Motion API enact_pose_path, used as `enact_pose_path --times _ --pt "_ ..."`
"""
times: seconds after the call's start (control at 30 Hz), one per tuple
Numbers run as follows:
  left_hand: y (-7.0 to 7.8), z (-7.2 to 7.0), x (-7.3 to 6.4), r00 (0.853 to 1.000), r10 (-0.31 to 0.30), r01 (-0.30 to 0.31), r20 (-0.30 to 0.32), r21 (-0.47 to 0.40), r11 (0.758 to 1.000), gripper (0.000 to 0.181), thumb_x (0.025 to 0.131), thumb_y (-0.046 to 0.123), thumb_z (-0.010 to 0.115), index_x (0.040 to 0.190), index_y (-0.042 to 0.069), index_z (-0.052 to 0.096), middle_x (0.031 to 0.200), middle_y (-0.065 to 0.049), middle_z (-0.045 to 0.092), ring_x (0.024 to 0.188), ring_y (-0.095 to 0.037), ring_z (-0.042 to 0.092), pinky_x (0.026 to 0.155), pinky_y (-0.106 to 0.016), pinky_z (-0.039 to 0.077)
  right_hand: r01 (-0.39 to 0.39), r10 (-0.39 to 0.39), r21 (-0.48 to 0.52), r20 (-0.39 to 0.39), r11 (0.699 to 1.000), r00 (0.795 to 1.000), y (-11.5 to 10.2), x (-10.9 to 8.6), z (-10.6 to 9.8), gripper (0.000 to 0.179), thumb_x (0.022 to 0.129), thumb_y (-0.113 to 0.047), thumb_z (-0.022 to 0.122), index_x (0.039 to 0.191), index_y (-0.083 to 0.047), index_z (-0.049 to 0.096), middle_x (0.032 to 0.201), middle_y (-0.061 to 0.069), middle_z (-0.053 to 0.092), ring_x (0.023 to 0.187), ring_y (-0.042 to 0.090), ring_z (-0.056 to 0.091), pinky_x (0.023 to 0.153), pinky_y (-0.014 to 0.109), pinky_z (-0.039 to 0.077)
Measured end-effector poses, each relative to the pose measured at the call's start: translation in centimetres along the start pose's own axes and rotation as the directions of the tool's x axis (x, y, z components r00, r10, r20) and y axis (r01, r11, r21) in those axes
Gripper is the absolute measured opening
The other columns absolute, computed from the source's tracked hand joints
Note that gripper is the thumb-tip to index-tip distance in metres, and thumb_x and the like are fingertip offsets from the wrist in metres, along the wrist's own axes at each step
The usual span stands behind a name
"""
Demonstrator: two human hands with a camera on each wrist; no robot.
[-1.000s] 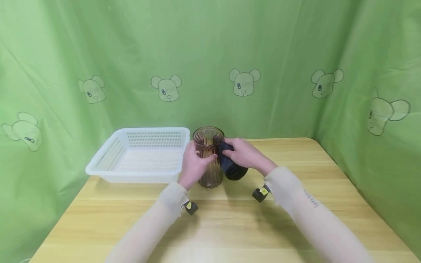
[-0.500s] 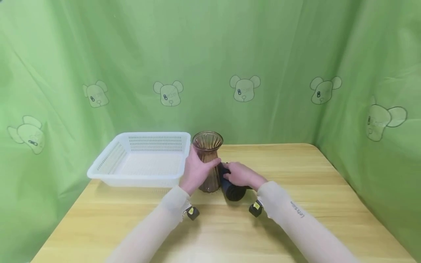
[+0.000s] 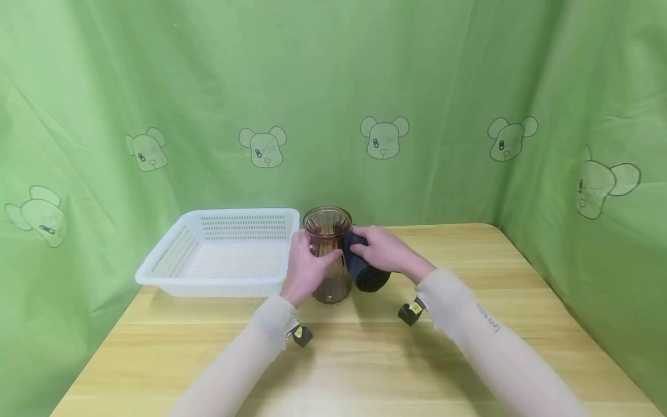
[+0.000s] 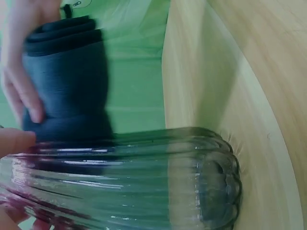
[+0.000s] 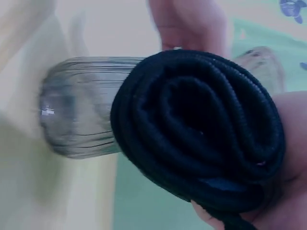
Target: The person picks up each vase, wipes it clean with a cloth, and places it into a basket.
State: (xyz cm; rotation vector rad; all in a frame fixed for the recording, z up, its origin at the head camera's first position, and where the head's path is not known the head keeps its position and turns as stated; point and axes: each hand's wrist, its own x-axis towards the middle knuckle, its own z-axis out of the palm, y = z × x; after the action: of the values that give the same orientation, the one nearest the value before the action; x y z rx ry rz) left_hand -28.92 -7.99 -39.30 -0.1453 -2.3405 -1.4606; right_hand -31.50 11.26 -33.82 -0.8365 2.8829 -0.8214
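Observation:
A ribbed, brownish glass vase (image 3: 333,284) with a flared rim stands upright on the wooden table. My left hand (image 3: 304,263) grips it around its upper part, thumb across the front. Against the vase's right side, my right hand (image 3: 385,249) holds a rolled dark cloth (image 3: 367,272), raised off the tabletop. The left wrist view shows the cloth roll (image 4: 69,86) pressed close along the ribbed glass (image 4: 144,182). From the right wrist, the spiral end of the roll (image 5: 196,129) covers much of the vase (image 5: 86,108) behind it.
A white plastic basket (image 3: 219,282) with slotted walls sits left of the vase, close to my left hand. Green curtain (image 3: 323,69) with mouse-head drawings encloses the back and sides of the wooden table (image 3: 339,370).
My right hand stroked the cloth down the vase's right side toward its base, then brought it back up. My left hand keeps holding the vase in place.

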Motion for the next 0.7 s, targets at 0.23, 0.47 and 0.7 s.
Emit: enact_pose_path --times 0.23,0.47,0.7 --pt "0.3 -0.1 -0.2 0.999 -0.004 0.004 0.035 -0.023 1.000 0.069 0.079 0.025 0.080 0.140 0.013 0.049 0.135 -0.005 0.057 0.127 -0.025 0.055 0.112 -0.047 0.044 -0.003 0.003 -0.074 0.005 0.997 1.000 0.2 0.6 0.9 0.046 0.100 -0.018 0.058 0.144 -0.002 0.053 0.124 0.022 0.068 0.093 0.025 0.066 0.084 0.042 0.057" --pt "0.5 0.2 0.0 0.998 -0.056 0.057 0.023 -0.048 0.997 0.076 0.079 0.037 0.082 0.140 0.015 0.044 0.134 -0.007 0.061 0.125 -0.025 0.059 0.110 -0.047 0.047 -0.028 0.034 -0.101 0.061 0.995 0.998 2.0 0.4 4.3 0.051 0.098 -0.014 0.060 0.146 -0.002 0.050 0.122 0.026 0.068 0.092 0.026 0.067 0.086 0.044 0.058" --pt "0.4 0.5 0.0 0.999 -0.052 0.052 0.000 -0.063 0.997 0.086 0.076 0.038 0.086 0.144 0.017 0.037 0.137 -0.007 0.060 0.129 -0.025 0.057 0.113 -0.047 0.044 -0.069 0.075 -0.058 0.108 0.996 0.991 3.7 0.0 5.8 0.053 0.097 -0.015 0.063 0.147 -0.004 0.050 0.127 0.025 0.066 0.089 0.022 0.065 0.084 0.040 0.057"
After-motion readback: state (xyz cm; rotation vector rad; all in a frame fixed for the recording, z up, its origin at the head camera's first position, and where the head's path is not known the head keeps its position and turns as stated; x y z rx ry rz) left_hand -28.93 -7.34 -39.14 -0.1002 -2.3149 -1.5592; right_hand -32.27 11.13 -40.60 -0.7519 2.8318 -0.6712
